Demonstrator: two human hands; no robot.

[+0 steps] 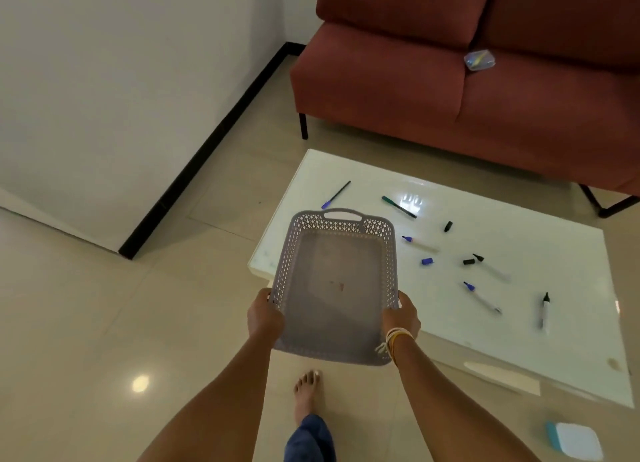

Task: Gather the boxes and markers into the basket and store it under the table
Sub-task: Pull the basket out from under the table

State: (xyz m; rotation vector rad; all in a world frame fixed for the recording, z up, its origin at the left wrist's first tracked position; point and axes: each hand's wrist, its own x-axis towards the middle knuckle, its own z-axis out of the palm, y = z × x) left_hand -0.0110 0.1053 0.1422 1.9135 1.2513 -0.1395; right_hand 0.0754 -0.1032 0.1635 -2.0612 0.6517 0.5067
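Observation:
I hold an empty grey perforated basket (336,250) in the air over the near left corner of the white table (519,357). My left hand (264,317) grips its left rim and my right hand (401,317) grips its right rim. Several markers and loose caps lie scattered on the table, among them a blue-capped pen (335,195), a dark green pen (398,207) and a black-tipped marker (544,311). A clear box (479,60) lies on the sofa seat. A white and blue box (575,441) sits on the floor at the lower right.
A dark red sofa (398,80) stands behind the table. White walls with black skirting run along the left. The floor is glossy beige tile, and my bare foot (307,392) stands on it below the basket.

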